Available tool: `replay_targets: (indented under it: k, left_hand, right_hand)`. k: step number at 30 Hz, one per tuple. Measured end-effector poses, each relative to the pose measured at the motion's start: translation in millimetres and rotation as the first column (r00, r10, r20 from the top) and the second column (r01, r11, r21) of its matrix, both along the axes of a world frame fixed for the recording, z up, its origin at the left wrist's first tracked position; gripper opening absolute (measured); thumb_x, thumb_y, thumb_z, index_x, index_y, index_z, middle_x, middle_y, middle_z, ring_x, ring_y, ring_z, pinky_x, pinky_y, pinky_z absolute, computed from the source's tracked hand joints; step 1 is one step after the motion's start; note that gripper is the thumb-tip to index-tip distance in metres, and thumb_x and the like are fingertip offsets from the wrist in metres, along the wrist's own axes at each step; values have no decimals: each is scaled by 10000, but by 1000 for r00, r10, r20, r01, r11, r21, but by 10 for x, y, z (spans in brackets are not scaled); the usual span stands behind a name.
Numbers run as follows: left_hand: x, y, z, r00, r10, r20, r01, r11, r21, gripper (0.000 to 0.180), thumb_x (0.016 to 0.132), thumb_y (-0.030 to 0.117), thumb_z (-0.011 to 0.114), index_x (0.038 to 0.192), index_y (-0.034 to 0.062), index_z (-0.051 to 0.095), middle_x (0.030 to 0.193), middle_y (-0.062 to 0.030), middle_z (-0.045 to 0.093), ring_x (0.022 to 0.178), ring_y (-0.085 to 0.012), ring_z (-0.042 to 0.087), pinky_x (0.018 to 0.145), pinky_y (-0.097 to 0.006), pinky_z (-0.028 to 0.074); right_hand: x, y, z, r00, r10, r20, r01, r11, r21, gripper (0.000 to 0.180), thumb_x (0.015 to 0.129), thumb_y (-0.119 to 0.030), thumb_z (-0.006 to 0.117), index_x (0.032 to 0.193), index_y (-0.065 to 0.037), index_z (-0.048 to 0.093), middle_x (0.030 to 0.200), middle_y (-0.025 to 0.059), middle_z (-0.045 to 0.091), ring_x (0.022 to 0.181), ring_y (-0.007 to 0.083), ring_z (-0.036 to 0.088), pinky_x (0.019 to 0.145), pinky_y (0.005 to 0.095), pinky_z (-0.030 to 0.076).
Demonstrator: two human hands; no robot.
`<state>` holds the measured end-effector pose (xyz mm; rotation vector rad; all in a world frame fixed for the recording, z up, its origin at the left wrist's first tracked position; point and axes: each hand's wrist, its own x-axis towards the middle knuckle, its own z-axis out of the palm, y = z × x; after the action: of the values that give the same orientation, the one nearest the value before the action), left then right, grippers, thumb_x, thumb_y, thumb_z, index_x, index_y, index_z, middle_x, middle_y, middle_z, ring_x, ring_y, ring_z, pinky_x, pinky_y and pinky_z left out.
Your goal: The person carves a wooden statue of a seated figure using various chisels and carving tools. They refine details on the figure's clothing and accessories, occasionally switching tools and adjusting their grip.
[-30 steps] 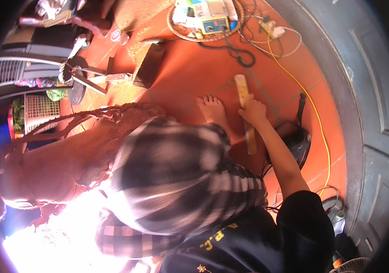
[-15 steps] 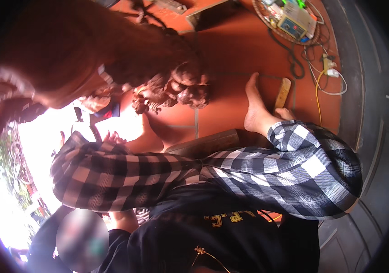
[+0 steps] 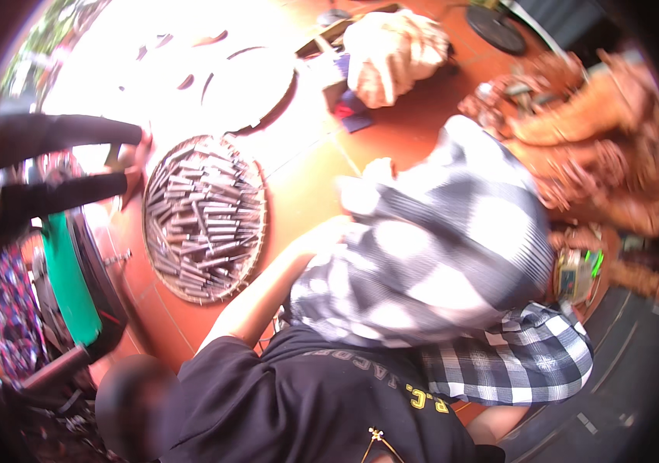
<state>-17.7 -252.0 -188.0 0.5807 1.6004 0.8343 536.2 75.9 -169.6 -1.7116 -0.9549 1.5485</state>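
My left forearm reaches from a black short sleeve to my raised leg in checked trousers. My left hand is against the lower part of that leg; its fingers are hidden by the cloth and blur. Left of it on the floor lies a round woven tray full of slim, dark, pale-ended rods, possibly carving chisels, laid side by side. Part of my right forearm shows below the other thigh, while my right hand is out of sight.
A person's dark-trousered legs stand beyond the tray. A carved wooden sculpture is at the right, with a small control box near it. Light crumpled cloth lies at the back. A green panel stands at left.
My view has swung left, bringing the tray of rods and the standing legs into sight. The sculpture now appears at the right. One leg is raised, and my left forearm is now visible.
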Motion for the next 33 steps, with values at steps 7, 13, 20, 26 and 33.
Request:
replay_targets:
  k: [7,13,20,26,33]
  left_hand:
    - [84,-540,-730,997,34,67,-42,992,120,509,996,440,544,1313,50,625,1271,-154,661,1195,-262,611,1036,-356,447]
    - [-86,-763,-1157,965,199,-172,-189,979,76,453,969,386,589,1244,34,667,1191,-176,696,1128,-296,661,962,-392,505]
    - [-583,-225,-856,953,213,-218,-147,948,282,420,974,369,583,1198,27,679,1145,-188,706,1100,-315,667,942,-395,508]
    - [-541,409,-20,799,266,540,-574,606,551,387,1022,320,543,1214,6,662,1160,-93,692,1080,-198,641,964,-307,479]
    - [-811,239,-82,816,405,412,-567,701,433,382,1021,310,535,1216,6,659,1167,-101,688,1088,-203,638,969,-314,477]
  right_hand:
    - [-351,103,452,984,-163,-71,164,986,6,517,865,-594,586,1044,-110,614,961,93,619,933,269,581,862,436,419]
    - [-752,46,487,963,-224,-147,227,974,-1,573,863,-646,555,1111,-132,600,1029,68,609,1004,245,556,927,426,397]
    - [-964,65,201,943,-243,-228,236,970,-57,643,859,-706,519,1189,-157,583,1109,39,598,1086,217,527,1002,414,371]
    - [-1502,183,-161,883,-277,-380,250,961,-120,707,856,-757,489,1255,-178,568,1178,14,589,1157,193,502,1067,404,349]
    - [-2135,331,-344,820,-277,-501,214,960,-180,803,813,-809,488,1335,-202,550,1293,8,576,1242,182,480,1108,394,336]
